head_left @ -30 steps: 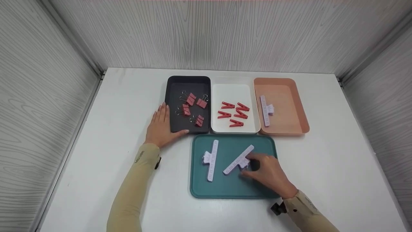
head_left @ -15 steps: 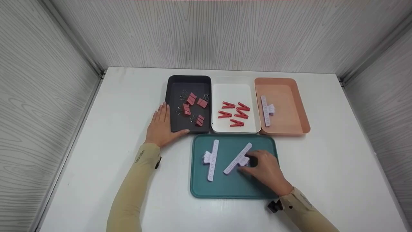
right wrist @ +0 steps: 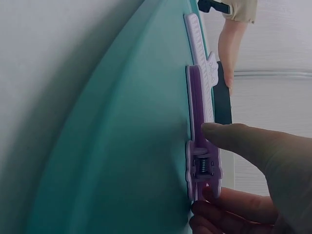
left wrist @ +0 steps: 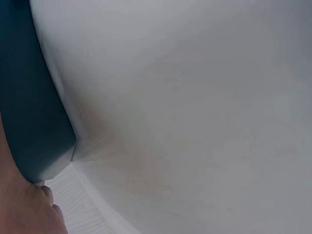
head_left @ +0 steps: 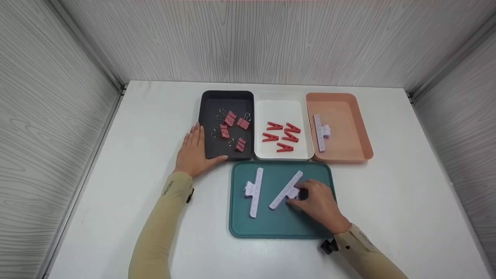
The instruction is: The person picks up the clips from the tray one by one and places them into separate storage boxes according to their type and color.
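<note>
My right hand (head_left: 319, 201) pinches the grip of a lilac bag clip (head_left: 284, 192), thumb on one side and fingers on the other. Slanted across the teal tray (head_left: 263, 228), this long clip has a coil spring that shows in the right wrist view, where the thumb (right wrist: 234, 136) presses its edge. A second lilac bag clip lies to its left, nearly lengthwise, on the same tray. Flat and spread, my left hand (head_left: 191, 155) rests along the left side of the black tray (head_left: 226, 101), its thumb at the front edge. The left wrist view catches only part of that hand (left wrist: 29, 209).
Several pink binder clips (head_left: 229, 118) lie in the black tray. Beside it stands a white tray (head_left: 279, 110) with several small red clothespins (head_left: 285, 147). A peach tray (head_left: 348, 128) at right holds one lilac bag clip (head_left: 319, 133). Pale wood-grain panels enclose the white table (head_left: 403, 155).
My right hand has moved slightly left and its thumb and fingers have closed in on the clip's grip. The clip's upper end has swung a little leftward. The left hand stays put.
</note>
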Demonstrator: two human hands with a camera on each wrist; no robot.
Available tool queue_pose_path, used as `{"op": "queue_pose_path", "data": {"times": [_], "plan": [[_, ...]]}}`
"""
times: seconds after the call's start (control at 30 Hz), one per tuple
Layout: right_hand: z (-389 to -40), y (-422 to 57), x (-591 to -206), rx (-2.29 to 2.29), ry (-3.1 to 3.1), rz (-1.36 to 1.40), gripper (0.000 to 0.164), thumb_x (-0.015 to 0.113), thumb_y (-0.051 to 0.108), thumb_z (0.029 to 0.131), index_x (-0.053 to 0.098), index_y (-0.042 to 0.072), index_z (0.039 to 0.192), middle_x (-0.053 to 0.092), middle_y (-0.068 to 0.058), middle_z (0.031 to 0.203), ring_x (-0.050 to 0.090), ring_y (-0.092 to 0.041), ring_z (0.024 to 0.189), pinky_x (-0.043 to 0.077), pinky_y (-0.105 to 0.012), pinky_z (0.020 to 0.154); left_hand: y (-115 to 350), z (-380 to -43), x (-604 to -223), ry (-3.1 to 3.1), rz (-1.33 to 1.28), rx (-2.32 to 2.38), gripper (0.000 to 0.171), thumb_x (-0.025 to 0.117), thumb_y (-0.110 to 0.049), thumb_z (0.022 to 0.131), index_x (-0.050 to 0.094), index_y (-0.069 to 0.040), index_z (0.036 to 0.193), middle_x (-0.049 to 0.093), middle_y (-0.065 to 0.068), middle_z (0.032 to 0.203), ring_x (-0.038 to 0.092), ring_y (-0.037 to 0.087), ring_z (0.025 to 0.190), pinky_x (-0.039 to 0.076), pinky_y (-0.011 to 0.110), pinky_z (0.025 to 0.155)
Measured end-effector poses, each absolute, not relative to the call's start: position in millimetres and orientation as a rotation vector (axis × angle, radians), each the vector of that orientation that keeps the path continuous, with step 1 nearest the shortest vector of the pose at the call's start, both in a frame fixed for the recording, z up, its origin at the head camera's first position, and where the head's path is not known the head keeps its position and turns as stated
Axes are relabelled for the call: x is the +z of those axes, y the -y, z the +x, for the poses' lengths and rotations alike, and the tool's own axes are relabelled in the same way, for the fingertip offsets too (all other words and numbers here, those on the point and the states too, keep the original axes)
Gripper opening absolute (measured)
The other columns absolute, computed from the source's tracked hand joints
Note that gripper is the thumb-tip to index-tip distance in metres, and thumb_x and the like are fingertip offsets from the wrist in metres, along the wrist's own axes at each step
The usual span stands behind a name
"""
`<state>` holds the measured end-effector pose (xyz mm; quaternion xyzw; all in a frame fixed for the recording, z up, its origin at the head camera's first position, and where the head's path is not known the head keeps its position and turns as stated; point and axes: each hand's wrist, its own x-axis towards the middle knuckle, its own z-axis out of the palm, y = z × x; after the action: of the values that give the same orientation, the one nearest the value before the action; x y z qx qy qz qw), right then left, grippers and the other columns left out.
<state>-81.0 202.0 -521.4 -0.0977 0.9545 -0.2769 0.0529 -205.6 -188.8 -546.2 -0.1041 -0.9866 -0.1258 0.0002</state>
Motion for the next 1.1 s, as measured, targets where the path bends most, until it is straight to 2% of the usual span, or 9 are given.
{"op": "queue_pose_path", "data": {"times": [0.33, 0.6, 1.1], "plan": [[-84.7, -204.6, -516.6, -0.836, -2.837, -0.334, 0.045, 0.088, 0.026, 0.082, 0.075, 0.004, 0.119, 0.067, -0.005, 0.100, 0.057, -0.021, 0.086, 0.058, -0.036, 0.078, 188.8, -205.7, -545.4, 3.093, -0.322, -0.415, 0.135, 0.044, -0.093, 0.077, 0.003, 0.006, 0.160, -0.002, 0.020, 0.168, -0.002, 0.030, 0.154, -0.003, 0.038, 0.124], [-85.0, -205.9, -519.8, -0.819, -2.869, -0.353, 0.043, 0.090, 0.024, 0.079, 0.076, 0.003, 0.115, 0.066, -0.005, 0.097, 0.056, -0.020, 0.085, 0.055, -0.035, 0.075, 188.2, -205.3, -545.2, 3.097, -0.315, -0.448, 0.134, 0.048, -0.091, 0.078, 0.004, 0.005, 0.160, -0.001, 0.020, 0.168, -0.002, 0.029, 0.155, -0.003, 0.037, 0.124], [-87.1, -215.8, -516.9, -1.018, -2.805, -0.353, 0.040, 0.088, 0.017, 0.081, 0.074, 0.006, 0.117, 0.066, -0.003, 0.104, 0.059, -0.019, 0.089, 0.058, -0.036, 0.082, 187.8, -203.7, -542.6, 3.100, -0.315, -0.465, 0.135, 0.047, -0.092, 0.078, 0.001, 0.005, 0.160, -0.003, 0.020, 0.168, -0.003, 0.029, 0.155, -0.005, 0.035, 0.124]]}}
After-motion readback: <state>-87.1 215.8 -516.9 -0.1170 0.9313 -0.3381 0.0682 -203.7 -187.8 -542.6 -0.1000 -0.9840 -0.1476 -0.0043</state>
